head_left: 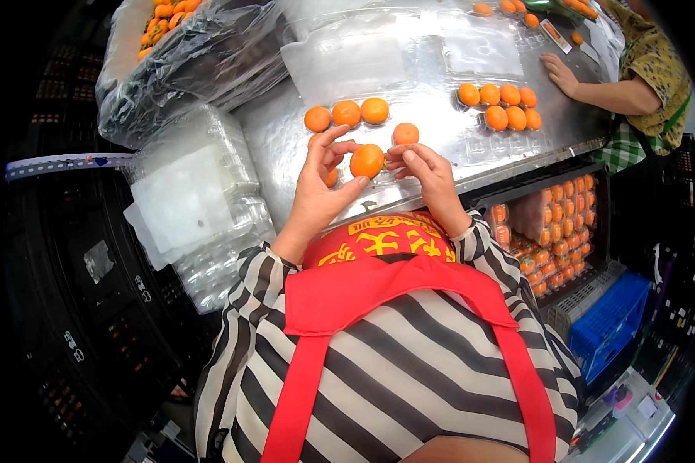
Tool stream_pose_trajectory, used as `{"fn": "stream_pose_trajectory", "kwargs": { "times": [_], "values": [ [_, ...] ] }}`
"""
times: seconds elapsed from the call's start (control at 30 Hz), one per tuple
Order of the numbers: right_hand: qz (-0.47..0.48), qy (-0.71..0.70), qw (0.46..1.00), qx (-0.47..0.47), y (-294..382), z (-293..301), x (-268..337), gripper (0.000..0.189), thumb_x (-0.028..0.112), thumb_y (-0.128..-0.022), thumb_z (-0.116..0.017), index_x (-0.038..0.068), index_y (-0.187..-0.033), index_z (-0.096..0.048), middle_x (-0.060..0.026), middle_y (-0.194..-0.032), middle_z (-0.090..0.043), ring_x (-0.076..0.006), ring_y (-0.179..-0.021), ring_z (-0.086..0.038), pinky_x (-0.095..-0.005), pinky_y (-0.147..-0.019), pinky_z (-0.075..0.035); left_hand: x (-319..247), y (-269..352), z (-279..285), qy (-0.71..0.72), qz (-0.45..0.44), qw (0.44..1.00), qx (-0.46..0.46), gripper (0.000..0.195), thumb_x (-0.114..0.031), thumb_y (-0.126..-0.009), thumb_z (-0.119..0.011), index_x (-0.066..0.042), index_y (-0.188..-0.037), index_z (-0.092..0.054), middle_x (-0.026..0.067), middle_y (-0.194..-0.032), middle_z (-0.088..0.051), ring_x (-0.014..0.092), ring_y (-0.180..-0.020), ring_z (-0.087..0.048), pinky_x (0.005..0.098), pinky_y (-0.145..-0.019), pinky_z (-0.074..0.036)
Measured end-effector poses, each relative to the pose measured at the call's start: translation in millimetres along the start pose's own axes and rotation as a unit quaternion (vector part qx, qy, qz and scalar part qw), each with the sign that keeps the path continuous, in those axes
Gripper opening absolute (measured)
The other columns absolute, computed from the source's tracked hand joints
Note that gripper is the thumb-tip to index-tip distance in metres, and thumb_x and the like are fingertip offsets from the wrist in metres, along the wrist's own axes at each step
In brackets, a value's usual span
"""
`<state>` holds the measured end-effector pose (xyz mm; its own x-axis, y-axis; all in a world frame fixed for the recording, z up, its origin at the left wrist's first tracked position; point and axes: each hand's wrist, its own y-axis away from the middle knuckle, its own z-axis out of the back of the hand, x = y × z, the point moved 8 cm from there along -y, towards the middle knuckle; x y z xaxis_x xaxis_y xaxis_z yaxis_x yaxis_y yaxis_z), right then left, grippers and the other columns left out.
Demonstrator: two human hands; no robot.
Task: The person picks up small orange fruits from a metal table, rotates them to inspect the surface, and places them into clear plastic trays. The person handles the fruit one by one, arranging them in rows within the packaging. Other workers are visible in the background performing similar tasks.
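Observation:
My left hand (327,179) holds an orange mandarin-like fruit (366,161) between its thumb and fingers, over the metal table (278,139). My right hand (428,173) is at the fruit's right side, with thumb and fingertips close together near some green at its edge; whether they grip anything is unclear. Beyond my hands, a row of similar fruits (346,113) sits in a clear plastic tray. One more fruit (406,133) lies behind my right hand, and others are partly hidden behind my left hand.
Stacked clear trays (214,214) stand at left, below a plastic-lined box (121,69) of fruit. Another tray of fruit (496,118) lies at right, near a co-worker's hand (560,75). A black crate (599,231) of packed fruit and a blue crate (608,324) are at lower right.

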<state>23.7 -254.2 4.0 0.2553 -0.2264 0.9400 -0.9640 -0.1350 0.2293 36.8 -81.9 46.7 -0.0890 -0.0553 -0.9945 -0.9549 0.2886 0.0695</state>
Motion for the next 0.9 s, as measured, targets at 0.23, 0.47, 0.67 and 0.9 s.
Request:
{"fn": "stream_pose_trajectory", "kwargs": {
  "times": [0.23, 0.47, 0.67, 0.9],
  "values": [
    [-0.006, 0.025, 1.000, 0.013, 1.6, -1.7, -6.6, 0.026, 0.018, -0.096, -0.055, -0.001, -0.112, -0.061, -0.0082, -0.103, -0.067, -0.0128, -0.092, -0.064, -0.0253, -0.077, -0.049, -69.5, -27.9, 61.2, -0.029, -0.102, 0.986, -0.127, 0.073, -0.003, -0.077, -0.072, -0.006, -0.140, -0.035, 0.0131, -0.128, -0.052, 0.021, -0.116, -0.054, 0.0355, -0.096, -0.046],
    [-0.059, 0.022, 0.997, 0.040, 1.2, -8.3, -22.9, 0.026, 0.015, -0.094, -0.058, 0.001, -0.116, -0.060, -0.0072, -0.106, -0.066, -0.0126, -0.092, -0.064, -0.0248, -0.077, -0.049, -236.1, -30.8, 131.8, -0.220, -0.323, 0.887, -0.247, 0.060, -0.007, -0.081, -0.074, 0.000, -0.133, -0.045, 0.0134, -0.117, -0.059, 0.020, -0.101, -0.061, 0.0301, -0.089, -0.050],
    [-0.082, 0.041, 0.991, 0.095, 1.8, -22.5, -29.1, 0.030, 0.013, -0.091, -0.062, 0.000, -0.118, -0.060, -0.0065, -0.111, -0.065, -0.0112, -0.096, -0.060, -0.0252, -0.081, -0.049, -24.0, 15.7, 73.7, -0.440, 0.008, 0.884, -0.157, 0.047, -0.014, -0.076, -0.075, -0.005, -0.119, -0.057, 0.0096, -0.105, -0.068, 0.024, -0.097, -0.065, 0.0352, -0.085, -0.050],
    [-0.093, 0.057, 0.989, 0.096, 0.8, -24.8, -31.3, 0.029, 0.012, -0.091, -0.062, 0.001, -0.118, -0.060, -0.0062, -0.112, -0.065, -0.0118, -0.096, -0.061, -0.0252, -0.080, -0.049, 31.6, 22.9, 39.3, -0.557, -0.059, 0.820, -0.121, 0.050, -0.020, -0.069, -0.078, -0.006, -0.113, -0.057, 0.0090, -0.102, -0.063, 0.030, -0.098, -0.058, 0.0415, -0.084, -0.044]
  ]
}}
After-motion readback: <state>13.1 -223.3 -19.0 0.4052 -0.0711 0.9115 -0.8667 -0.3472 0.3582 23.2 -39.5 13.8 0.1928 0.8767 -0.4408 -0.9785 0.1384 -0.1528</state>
